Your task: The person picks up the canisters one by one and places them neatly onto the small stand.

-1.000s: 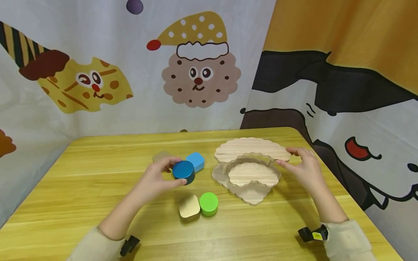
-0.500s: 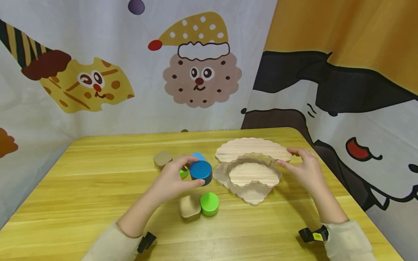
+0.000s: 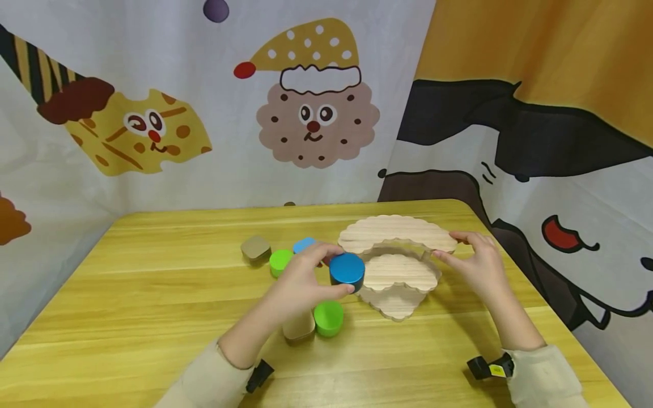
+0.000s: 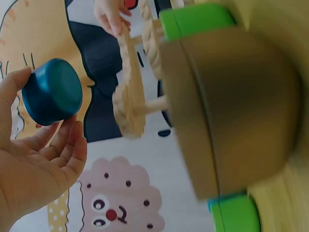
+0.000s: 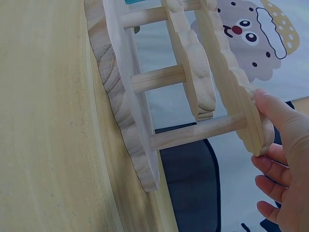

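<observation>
My left hand (image 3: pixel 298 286) pinches a round blue tin (image 3: pixel 347 268) between thumb and fingers, raised above the table. It is just left of a wooden tiered stand (image 3: pixel 395 233), whose scalloped shelves rise in steps on round dowels. In the head view the tin covers the left end of the middle shelf (image 3: pixel 400 271). My right hand (image 3: pixel 479 263) grips the right end of the top shelf with thumb and fingertips. The right wrist view shows the dowels (image 5: pixel 198 133) between base and shelves.
Below my left hand stand a tan tin (image 3: pixel 299 327) and a green round tin (image 3: pixel 329 318), side by side. Behind it are another tan tin (image 3: pixel 255 249), a second green one (image 3: pixel 280 262) and a light blue one (image 3: pixel 304 245). A printed curtain (image 3: pixel 214 187) hangs behind the table.
My left hand has carried the blue tin to the right, up to the stand's left side, uncovering the tins at the back. My right hand and the stand stay in place.
</observation>
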`<state>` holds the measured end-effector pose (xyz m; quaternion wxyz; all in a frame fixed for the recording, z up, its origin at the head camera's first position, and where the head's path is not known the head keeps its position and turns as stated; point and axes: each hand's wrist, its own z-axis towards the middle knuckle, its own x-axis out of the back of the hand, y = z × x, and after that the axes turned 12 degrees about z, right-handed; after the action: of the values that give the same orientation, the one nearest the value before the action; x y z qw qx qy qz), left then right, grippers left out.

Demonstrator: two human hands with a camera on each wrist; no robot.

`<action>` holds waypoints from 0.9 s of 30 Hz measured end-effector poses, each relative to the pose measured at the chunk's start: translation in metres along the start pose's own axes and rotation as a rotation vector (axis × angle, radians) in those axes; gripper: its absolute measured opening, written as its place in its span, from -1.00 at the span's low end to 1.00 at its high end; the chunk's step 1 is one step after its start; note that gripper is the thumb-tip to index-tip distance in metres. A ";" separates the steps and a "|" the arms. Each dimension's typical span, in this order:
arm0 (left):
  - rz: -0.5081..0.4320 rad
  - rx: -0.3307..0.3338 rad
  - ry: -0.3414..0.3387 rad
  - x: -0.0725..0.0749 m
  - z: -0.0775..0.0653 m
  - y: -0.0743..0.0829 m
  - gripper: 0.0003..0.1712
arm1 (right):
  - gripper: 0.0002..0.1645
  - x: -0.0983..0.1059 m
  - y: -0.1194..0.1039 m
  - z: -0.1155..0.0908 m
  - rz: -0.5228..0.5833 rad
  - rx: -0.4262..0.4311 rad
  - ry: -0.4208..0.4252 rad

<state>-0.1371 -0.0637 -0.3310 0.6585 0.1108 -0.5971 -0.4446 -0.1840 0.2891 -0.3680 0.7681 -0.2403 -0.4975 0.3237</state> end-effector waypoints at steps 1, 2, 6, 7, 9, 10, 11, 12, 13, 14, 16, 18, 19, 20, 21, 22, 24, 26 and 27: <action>0.006 -0.017 -0.004 -0.003 0.001 0.001 -0.37 | -0.18 0.000 0.000 0.000 0.001 -0.001 0.000; 0.009 -0.033 -0.006 -0.006 0.002 0.003 -0.36 | -0.18 0.000 0.001 0.000 0.003 -0.001 0.000; 0.009 -0.072 -0.005 -0.015 0.006 0.008 -0.32 | -0.18 0.000 0.001 0.000 0.003 0.004 0.003; 0.006 -0.073 -0.006 -0.016 0.007 0.011 -0.31 | -0.18 0.000 0.001 0.000 0.002 0.006 0.005; 0.001 -0.073 -0.007 -0.019 0.009 0.015 -0.30 | -0.19 0.000 0.001 -0.001 -0.001 0.010 0.008; -0.004 -0.068 -0.010 -0.020 0.010 0.017 -0.29 | -0.19 0.000 0.001 -0.001 -0.003 0.012 0.009; -0.013 -0.062 -0.013 -0.021 0.011 0.020 -0.29 | -0.19 0.000 0.001 -0.001 -0.006 0.015 0.011; -0.018 -0.056 -0.015 -0.022 0.013 0.022 -0.30 | -0.19 0.000 0.001 -0.001 -0.008 0.017 0.012; -0.020 -0.047 -0.019 -0.024 0.014 0.023 -0.30 | -0.19 0.000 0.001 -0.001 -0.008 0.019 0.014; -0.024 -0.040 -0.021 -0.025 0.015 0.025 -0.30 | -0.20 -0.001 0.001 -0.001 -0.008 0.020 0.015; -0.032 -0.023 -0.025 -0.028 0.019 0.028 -0.29 | -0.20 -0.001 0.001 0.000 -0.009 0.020 0.018; -0.039 -0.007 -0.024 -0.031 0.023 0.030 -0.29 | -0.20 -0.002 0.000 0.001 -0.010 0.019 0.019; -0.046 -0.002 -0.022 -0.033 0.025 0.031 -0.29 | -0.19 -0.002 0.000 0.001 -0.011 0.017 0.019; -0.054 0.002 -0.020 -0.035 0.028 0.032 -0.30 | -0.19 -0.002 0.000 0.001 -0.012 0.015 0.018; -0.059 0.002 -0.016 -0.036 0.030 0.033 -0.31 | -0.19 -0.002 0.000 0.001 -0.013 0.013 0.018; -0.068 -0.001 -0.009 -0.038 0.033 0.035 -0.32 | -0.19 -0.002 0.000 0.001 -0.013 0.012 0.020; -0.084 -0.014 0.004 -0.040 0.038 0.037 -0.34 | -0.20 -0.002 0.000 0.000 -0.012 0.012 0.025; -0.095 -0.027 0.019 -0.043 0.043 0.040 -0.35 | -0.21 -0.002 0.000 0.000 -0.010 0.015 0.029; -0.100 -0.034 0.025 -0.044 0.046 0.042 -0.35 | -0.21 -0.002 0.000 0.000 -0.008 0.017 0.032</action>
<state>-0.1539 0.0093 -0.3210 0.6446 0.1351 -0.5748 -0.4856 -0.1847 0.2876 -0.3698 0.7791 -0.2370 -0.4835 0.3210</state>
